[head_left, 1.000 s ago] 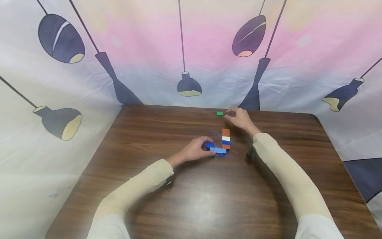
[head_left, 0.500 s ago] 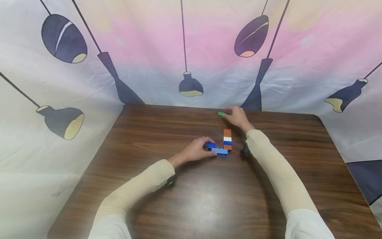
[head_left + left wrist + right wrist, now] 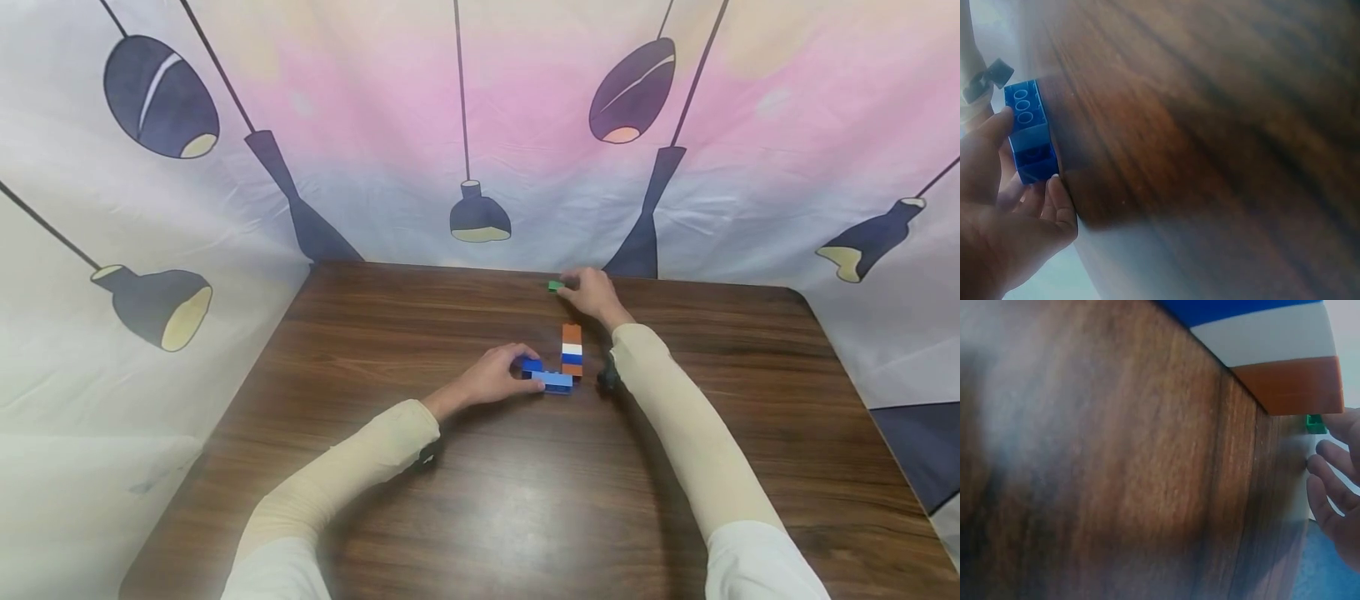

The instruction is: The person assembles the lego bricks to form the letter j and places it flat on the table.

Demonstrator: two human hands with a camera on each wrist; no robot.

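Note:
My left hand [image 3: 495,375] holds a joined set of blue bricks between thumb and fingers: a light blue brick [image 3: 552,380] in front and a darker blue brick [image 3: 531,366] at its left end. Hollow undersides of the blue bricks [image 3: 1021,106] face the left wrist camera. Near the table's back edge, my right hand [image 3: 595,293] has its thumb and index finger at the right end of a small green brick [image 3: 554,286], pinching it and partly covering it. The green brick [image 3: 1316,424] is also partly hidden in the right wrist view.
A row of orange, white and blue bricks [image 3: 572,350] lies between the hands, its near end by the light blue brick. The brown wooden table [image 3: 375,333] ends at a printed cloth backdrop [image 3: 405,208]. A dark wrist camera [image 3: 608,375] sits under the right cuff.
My right hand has moved left onto the green brick, from just right of it. The left hand keeps its grip on the blue bricks. The head view has shifted slightly.

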